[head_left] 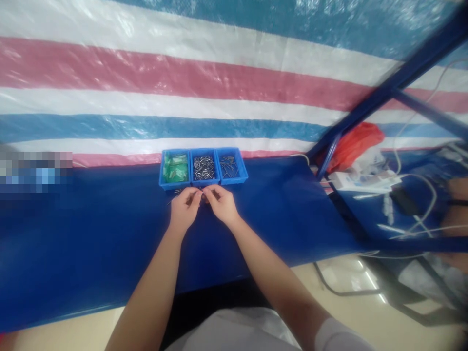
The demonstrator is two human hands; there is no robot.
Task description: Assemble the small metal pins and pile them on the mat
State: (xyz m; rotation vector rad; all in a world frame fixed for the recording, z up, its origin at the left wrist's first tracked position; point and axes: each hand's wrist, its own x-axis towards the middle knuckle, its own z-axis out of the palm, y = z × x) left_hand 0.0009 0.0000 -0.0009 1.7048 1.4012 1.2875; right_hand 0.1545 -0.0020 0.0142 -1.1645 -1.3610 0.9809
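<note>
My left hand (185,206) and my right hand (221,204) meet fingertip to fingertip just in front of three blue bins. Both hands are closed in a pinch, and whatever lies between the fingertips is too small to make out. The left bin (175,186) holds green-tinted packets (176,168). Many short metal pieces (203,168) fill the middle bin (205,182). In the right bin (234,181) are fewer, thin metal pieces (228,166). A few small pieces show on the table beside my left fingers.
The blue table (109,234) runs up to a striped plastic sheet (183,73). At the right stand a blue metal frame (365,105), a red plastic bag (356,145), a white box (360,181) and cables. Part of another person's arm shows at the right edge.
</note>
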